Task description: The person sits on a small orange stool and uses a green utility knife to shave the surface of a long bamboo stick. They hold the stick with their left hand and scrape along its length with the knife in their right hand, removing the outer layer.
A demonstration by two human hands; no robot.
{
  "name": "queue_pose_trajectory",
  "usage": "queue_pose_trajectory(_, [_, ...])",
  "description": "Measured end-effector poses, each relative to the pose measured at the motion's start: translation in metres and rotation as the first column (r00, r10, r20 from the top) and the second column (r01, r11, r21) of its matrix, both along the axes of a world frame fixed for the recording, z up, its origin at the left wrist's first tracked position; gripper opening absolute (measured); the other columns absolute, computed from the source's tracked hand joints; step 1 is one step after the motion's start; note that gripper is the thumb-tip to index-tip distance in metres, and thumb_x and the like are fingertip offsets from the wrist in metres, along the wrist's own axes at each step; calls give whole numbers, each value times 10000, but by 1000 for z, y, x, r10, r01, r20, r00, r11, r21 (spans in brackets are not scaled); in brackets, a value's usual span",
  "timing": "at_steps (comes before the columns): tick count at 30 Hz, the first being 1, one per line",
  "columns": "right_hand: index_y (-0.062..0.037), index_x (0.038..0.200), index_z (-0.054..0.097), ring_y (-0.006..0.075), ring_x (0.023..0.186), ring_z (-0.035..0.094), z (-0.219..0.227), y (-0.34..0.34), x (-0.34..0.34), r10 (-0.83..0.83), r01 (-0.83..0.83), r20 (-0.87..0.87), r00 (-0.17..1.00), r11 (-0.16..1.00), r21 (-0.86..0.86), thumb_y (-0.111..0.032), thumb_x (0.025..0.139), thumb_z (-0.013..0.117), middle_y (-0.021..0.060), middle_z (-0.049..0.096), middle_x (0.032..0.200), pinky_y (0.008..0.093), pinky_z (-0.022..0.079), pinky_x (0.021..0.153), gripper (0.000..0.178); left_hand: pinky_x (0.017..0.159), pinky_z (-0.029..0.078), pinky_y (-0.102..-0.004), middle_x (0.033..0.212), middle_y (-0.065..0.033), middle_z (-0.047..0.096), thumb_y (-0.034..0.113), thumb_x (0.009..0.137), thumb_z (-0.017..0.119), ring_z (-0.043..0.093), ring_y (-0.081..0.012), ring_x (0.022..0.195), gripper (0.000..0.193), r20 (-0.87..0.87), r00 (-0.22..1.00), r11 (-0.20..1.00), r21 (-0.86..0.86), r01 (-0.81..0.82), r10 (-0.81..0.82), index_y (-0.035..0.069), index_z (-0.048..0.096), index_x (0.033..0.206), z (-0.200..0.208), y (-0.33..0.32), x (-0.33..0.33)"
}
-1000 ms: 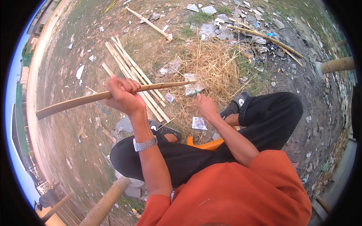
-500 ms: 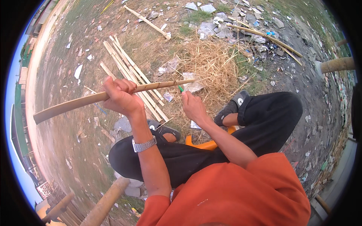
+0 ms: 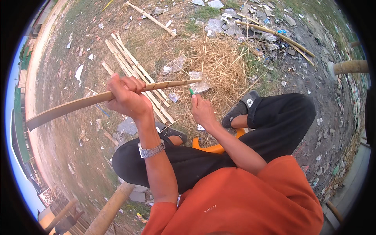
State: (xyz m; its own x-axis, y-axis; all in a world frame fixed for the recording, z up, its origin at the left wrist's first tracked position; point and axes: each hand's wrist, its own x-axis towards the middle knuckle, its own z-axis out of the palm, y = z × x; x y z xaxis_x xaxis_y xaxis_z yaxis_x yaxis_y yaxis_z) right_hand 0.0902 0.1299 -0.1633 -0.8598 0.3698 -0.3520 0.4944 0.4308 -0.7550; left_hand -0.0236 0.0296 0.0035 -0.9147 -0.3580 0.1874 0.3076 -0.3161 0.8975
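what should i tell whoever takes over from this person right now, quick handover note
Left hand: fist closed around a long bamboo strip, held level above the ground.
Right hand: grips a small green-handled tool just under the strip's right end; its blade is too small to make out.
Pile of split bamboo strips lies on the ground beyond the hands, beside dry straw.
Done: the pile strips are already split.
Left: probably working the held strip's right end, which the tool is not clearly touching yet.

The left hand (image 3: 127, 98) has lifted the bamboo strip (image 3: 98, 100) slightly higher. The right hand (image 3: 201, 111), with its green-handled tool (image 3: 190, 91), has drawn back below the strip's tip.
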Motion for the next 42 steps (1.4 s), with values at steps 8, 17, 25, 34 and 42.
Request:
queue_pose_trajectory(8, [52,926,581,498,767,597,-12,5,-5,-26,26,7,1000,1000,15,-350,984,307,321,609,776,566,462,713,490,395,181,-270,444,45,190,132,877,489,186,-69,376,429,4,1000,1000,-17,-16,16,181,223,544,1,1,1])
queue_pose_trajectory(17, [9,976,588,473,810,612,-30,24,-5,5,-16,104,995,994,105,-362,981,306,303,627,844,555,468,756,466,388,169,-278,433,41,207,132,887,478,169,-66,372,419,-9,1000,1000,-19,14,-14,176,227,555,2,-3,0])
queue_pose_trajectory(25, [10,981,601,470,826,611,-26,25,-2,-22,16,117,993,999,51,-374,975,301,315,620,842,539,473,773,488,394,155,-290,428,32,195,161,905,437,132,-77,380,408,-30,969,969,-23,246,-246,166,221,559,-5,-20,-5])
queue_pose_trajectory(34, [4,967,608,457,805,621,-42,26,1,-58,41,124,991,990,134,-367,970,320,305,625,817,544,481,742,470,401,154,-292,431,30,187,168,916,418,126,-85,385,395,-38,956,957,-42,289,-290,158,235,567,-3,-15,-6])
queue_pose_trajectory(42, [18,965,604,460,782,624,-73,31,1,-84,61,124,989,982,178,-358,972,328,293,630,808,548,482,727,466,400,156,-292,433,32,187,160,905,435,130,-87,384,399,-21,974,974,-28,224,-225,161,238,558,-1,-14,-6])
